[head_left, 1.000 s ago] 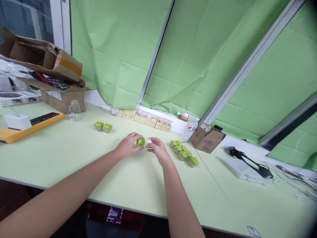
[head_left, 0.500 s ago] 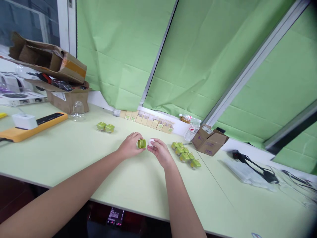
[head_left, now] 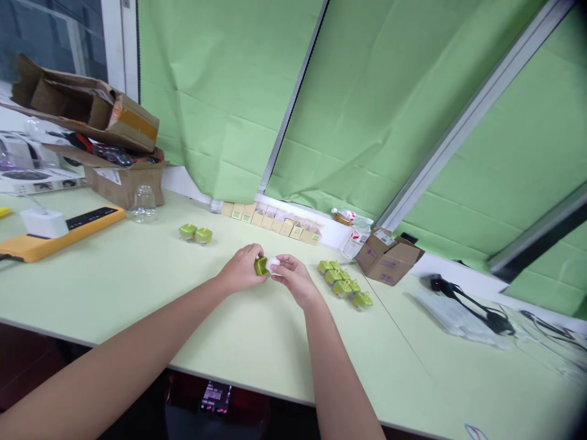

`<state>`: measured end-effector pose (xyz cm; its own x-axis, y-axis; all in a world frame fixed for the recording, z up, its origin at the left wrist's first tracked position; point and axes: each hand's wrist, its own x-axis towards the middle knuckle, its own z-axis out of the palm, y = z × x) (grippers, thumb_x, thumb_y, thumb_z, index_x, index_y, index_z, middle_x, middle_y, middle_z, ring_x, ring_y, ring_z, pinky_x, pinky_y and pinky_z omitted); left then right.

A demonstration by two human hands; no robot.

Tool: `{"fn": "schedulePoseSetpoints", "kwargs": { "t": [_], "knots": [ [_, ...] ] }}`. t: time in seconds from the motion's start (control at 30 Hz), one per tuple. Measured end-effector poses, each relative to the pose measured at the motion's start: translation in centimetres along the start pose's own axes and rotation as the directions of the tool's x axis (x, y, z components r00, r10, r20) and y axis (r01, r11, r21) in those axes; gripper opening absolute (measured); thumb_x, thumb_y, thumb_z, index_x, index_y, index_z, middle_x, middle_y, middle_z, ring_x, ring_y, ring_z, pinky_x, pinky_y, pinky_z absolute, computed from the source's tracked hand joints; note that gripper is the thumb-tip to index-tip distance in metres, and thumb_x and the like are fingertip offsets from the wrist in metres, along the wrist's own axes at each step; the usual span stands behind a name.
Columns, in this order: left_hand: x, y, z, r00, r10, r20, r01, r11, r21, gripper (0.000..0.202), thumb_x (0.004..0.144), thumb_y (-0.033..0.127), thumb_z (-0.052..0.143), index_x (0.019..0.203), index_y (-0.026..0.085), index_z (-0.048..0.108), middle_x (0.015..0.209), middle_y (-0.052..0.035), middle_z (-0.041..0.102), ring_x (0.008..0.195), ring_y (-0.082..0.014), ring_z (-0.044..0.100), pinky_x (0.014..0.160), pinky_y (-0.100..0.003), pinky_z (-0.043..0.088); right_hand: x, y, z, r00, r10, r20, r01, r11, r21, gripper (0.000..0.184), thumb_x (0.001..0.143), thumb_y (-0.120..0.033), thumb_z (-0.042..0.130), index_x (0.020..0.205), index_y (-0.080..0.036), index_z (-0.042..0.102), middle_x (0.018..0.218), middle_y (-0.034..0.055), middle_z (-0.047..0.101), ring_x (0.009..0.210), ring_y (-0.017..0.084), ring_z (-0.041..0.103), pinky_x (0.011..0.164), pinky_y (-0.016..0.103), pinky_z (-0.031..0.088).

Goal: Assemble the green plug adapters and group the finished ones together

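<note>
Over the middle of the table, my left hand (head_left: 242, 267) is closed round a small green container (head_left: 260, 266), its opening turned toward my right hand. My right hand (head_left: 296, 278) pinches a small white round piece (head_left: 273, 264) between thumb and fingers. That white piece is right at the container's opening; I cannot tell whether it touches the rim. To the right on the table stand several small green-lidded containers (head_left: 342, 287) with clear bottoms and loops on top. Two more such containers (head_left: 195, 233) stand farther back on the left.
Small cardboard boxes (head_left: 275, 221) line the back edge. A yellow power strip (head_left: 64, 233), a clear jar (head_left: 144, 205) and stacked cartons (head_left: 123, 183) stand left. Plastic bottles (head_left: 355, 238), a brown carton (head_left: 389, 260) and a black cable device (head_left: 472, 308) are right.
My right hand has brought the white piece leftward, from a short gap away up to the green container's opening. The container has tilted slightly in my left hand.
</note>
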<state>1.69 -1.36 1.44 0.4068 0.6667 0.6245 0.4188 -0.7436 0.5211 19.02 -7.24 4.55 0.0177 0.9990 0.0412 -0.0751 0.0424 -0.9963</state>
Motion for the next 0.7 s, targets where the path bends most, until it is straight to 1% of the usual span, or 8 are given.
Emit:
{"fn": "schedulePoseSetpoints", "kwargs": {
  "t": [0.2,0.33,0.43,0.53,0.6,0.7],
  "knots": [
    [0.0,-0.2,0.0,0.992,0.122,0.003,-0.123,0.992,0.037,0.025,0.075,0.028,0.063,0.094,0.021,0.048,0.094,-0.0036,0.056,0.085,-0.0204,0.055,0.072,-0.032,0.044,0.3,0.7,0.1,0.998,-0.063,0.023,0.065,0.992,-0.112,0.045,0.059,-0.034,0.086,0.093,-0.018,0.062,0.093,0.0044,0.070,0.082,0.015,0.064,0.077,0.030,0.052],
    [0.0,-0.6,0.1,0.984,0.177,0.021,-0.177,0.983,0.049,0.025,0.076,0.026,0.061,0.099,0.021,0.052,0.097,-0.0049,0.055,0.090,-0.0211,0.055,0.077,-0.033,0.046,0.5,1.0,0.2,0.993,-0.118,0.019,0.119,0.983,-0.138,0.044,0.057,-0.033,0.087,0.091,-0.018,0.063,0.091,0.0042,0.069,0.082,0.016,0.064,0.078,0.032,0.052],
    [-0.1,-0.7,0.3,0.982,0.179,0.053,-0.182,0.982,0.045,0.027,0.080,0.028,0.060,0.105,0.021,0.055,0.102,-0.0064,0.055,0.093,-0.0216,0.056,0.080,-0.034,0.047,0.7,1.1,0.1,0.989,-0.146,0.014,0.146,0.976,-0.162,0.044,0.057,-0.033,0.087,0.091,-0.018,0.064,0.091,0.0047,0.069,0.084,0.017,0.064,0.080,0.034,0.052],
    [-0.3,-0.7,0.4,0.980,0.168,0.107,-0.175,0.982,0.066,0.024,0.085,0.033,0.058,0.104,0.020,0.056,0.104,-0.0076,0.055,0.095,-0.0227,0.056,0.078,-0.034,0.047,0.8,1.3,-0.1,0.988,-0.156,0.022,0.157,0.965,-0.211,0.042,0.058,-0.034,0.086,0.090,-0.017,0.065,0.090,0.0049,0.070,0.083,0.018,0.065,0.079,0.035,0.053],
    [-0.4,-0.6,0.5,0.976,0.161,0.149,-0.178,0.978,0.108,0.022,0.086,0.035,0.056,0.101,0.019,0.055,0.101,-0.0081,0.056,0.093,-0.0238,0.056,0.077,-0.035,0.046,0.9,1.6,-0.3,0.986,-0.163,0.030,0.165,0.953,-0.254,0.041,0.058,-0.035,0.085,0.090,-0.018,0.066,0.088,0.0044,0.070,0.080,0.017,0.064,0.078,0.034,0.053],
    [-0.5,-0.5,0.6,0.966,0.129,0.222,-0.167,0.972,0.164,0.019,0.085,0.033,0.058,0.097,0.018,0.054,0.094,-0.0080,0.059,0.088,-0.0252,0.057,0.076,-0.036,0.044,1.1,2.0,-0.6,0.986,-0.155,0.067,0.168,0.937,-0.307,0.038,0.059,-0.033,0.084,0.090,-0.017,0.067,0.086,0.0038,0.070,0.076,0.016,0.064,0.075,0.033,0.053]
  ]
}}
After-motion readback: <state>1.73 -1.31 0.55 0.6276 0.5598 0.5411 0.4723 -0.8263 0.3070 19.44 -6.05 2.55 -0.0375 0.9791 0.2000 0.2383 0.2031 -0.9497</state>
